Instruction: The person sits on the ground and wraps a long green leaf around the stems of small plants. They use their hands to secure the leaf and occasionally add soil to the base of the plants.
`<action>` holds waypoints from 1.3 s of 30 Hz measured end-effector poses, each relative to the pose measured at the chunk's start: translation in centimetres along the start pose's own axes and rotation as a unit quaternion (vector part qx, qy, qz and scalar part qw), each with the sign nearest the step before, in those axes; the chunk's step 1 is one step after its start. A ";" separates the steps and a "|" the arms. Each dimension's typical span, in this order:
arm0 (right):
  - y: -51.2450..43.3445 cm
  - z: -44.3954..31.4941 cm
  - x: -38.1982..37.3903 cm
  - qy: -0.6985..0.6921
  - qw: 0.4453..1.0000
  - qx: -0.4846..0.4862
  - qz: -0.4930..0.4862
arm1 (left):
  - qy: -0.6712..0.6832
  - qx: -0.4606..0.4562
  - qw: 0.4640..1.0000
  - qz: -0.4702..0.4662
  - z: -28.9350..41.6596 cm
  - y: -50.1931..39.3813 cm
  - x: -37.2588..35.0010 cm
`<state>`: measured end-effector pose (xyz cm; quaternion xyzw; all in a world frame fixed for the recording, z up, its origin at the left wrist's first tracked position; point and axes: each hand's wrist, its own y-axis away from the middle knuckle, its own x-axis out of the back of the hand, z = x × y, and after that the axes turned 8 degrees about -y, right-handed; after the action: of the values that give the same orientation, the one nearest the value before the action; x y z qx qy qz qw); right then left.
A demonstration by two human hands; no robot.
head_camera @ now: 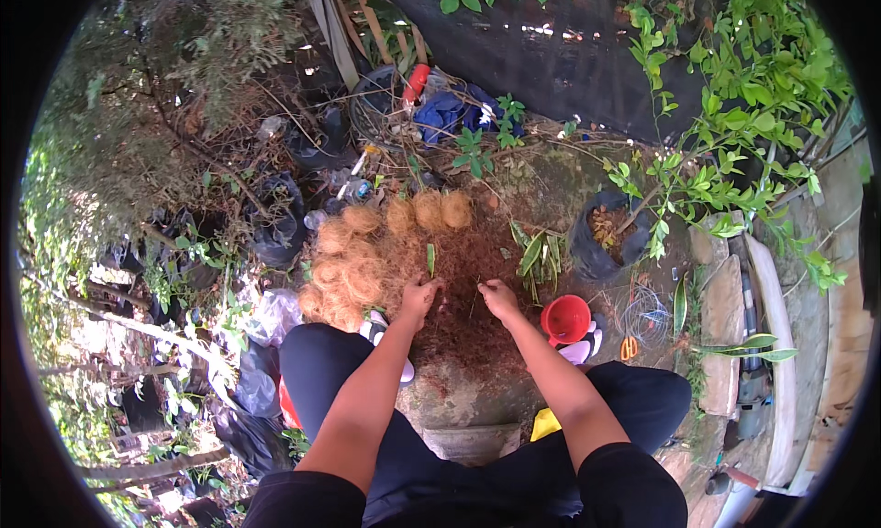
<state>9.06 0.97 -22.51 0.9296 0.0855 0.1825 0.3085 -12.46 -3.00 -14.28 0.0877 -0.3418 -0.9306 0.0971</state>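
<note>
My left hand point(420, 299) is closed on a short green leaf piece point(431, 258) that stands up from its fingers. To its right, my right hand point(497, 298) pinches a thin strand point(476, 297) between its fingertips. Both hands are over loose brown fibre point(475, 335) spread on the ground. Balls of tan fibre point(347, 270) lie clustered beside and beyond my left hand. Long green leaves with pale edges point(540, 256) lie beyond my right hand. A red plastic pot or cup point(566, 319) is just right of my right forearm.
Orange-handled scissors point(629, 348) and a tangle of thin wire or string point(645, 316) lie at the right. A black grow bag point(607, 235) holds a plant behind them. Wooden boards point(723, 328) edge the right side. Plastic bags point(275, 315) and branches crowd the left.
</note>
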 end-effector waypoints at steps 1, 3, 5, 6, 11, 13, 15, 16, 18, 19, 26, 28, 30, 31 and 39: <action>-1.1 0.8 0.3 0.037 0.999 0.030 0.016 | 0.004 0.006 1.000 0.009 0.3 0.0 -0.1; -3.1 1.3 0.2 0.115 0.991 0.041 0.046 | 0.036 -0.006 0.999 -0.001 0.9 0.4 -0.4; -4.4 0.6 0.1 0.155 0.984 0.085 0.034 | 0.046 -0.021 0.999 -0.002 1.4 0.9 -0.7; -5.1 -0.2 0.1 0.180 0.979 0.093 0.031 | 0.043 -0.031 0.999 -0.001 1.6 1.1 -1.0; -7.4 -4.4 -1.0 0.290 0.942 0.170 0.003 | 0.072 -0.067 0.995 -0.006 2.5 1.1 -2.7; -8.4 -5.2 -1.8 0.354 0.916 0.188 0.006 | 0.042 -0.036 0.998 0.014 2.5 1.3 -3.0; -9.4 -5.2 -2.2 0.364 0.915 0.168 -0.044 | 0.046 -0.031 0.998 0.004 2.5 1.3 -3.1; -9.6 -4.8 -2.6 0.375 0.913 0.146 -0.071 | 0.044 -0.037 0.998 0.006 2.5 1.2 -3.1; -10.0 -3.9 -3.5 0.397 0.901 0.164 -0.055 | -0.009 -0.018 1.000 0.019 2.3 1.1 -3.1; -10.2 -3.5 -3.8 0.426 0.890 0.152 -0.051 | 0.016 -0.028 0.999 0.011 2.1 1.0 -3.1; -10.1 -0.6 -3.9 0.288 0.941 0.177 -0.032 | 0.086 -0.021 0.996 -0.004 1.9 1.3 -3.7; -9.7 0.3 -4.0 0.291 0.936 0.197 -0.021 | 0.098 -0.014 0.995 -0.001 2.0 1.6 -3.8; -9.0 1.4 -4.4 0.292 0.937 0.190 -0.011 | 0.089 -0.020 0.996 -0.003 2.0 1.8 -3.7; -8.6 2.0 -4.6 0.287 0.941 0.178 -0.007 | 0.088 -0.007 0.996 -0.003 2.0 1.8 -3.7; -5.9 4.0 -2.9 0.137 0.989 0.026 -0.052 | 0.057 -0.087 0.995 0.004 2.0 0.9 -4.6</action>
<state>7.69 2.68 -29.84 0.8977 0.1802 0.2895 0.2790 -8.33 -1.32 -11.67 0.1303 -0.2537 -0.9500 0.1269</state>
